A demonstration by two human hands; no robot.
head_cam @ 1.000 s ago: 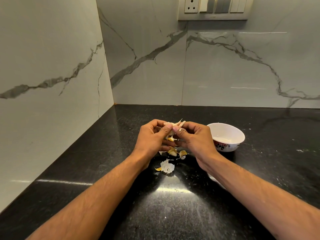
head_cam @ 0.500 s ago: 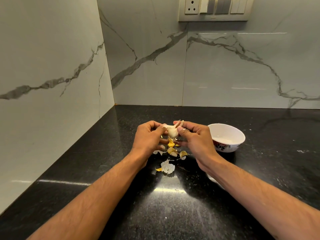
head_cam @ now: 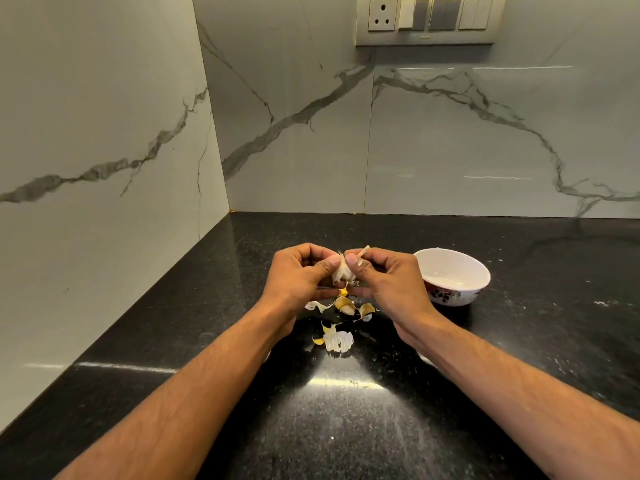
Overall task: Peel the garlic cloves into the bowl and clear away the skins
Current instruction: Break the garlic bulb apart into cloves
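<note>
Garlic, light, firm and sheathed in brittle papery skin likely to tear in flakes, pinched above the glossy black counter between the curled fingers of the left hand and right hand, beside loose skins and a smooth white bowl.

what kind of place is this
Most likely a home kitchen corner. A polished black stone countertop meets marble-look wall tiles, with a socket and switch panel above. A small white bowl and garlic skins sit on the counter.
</note>
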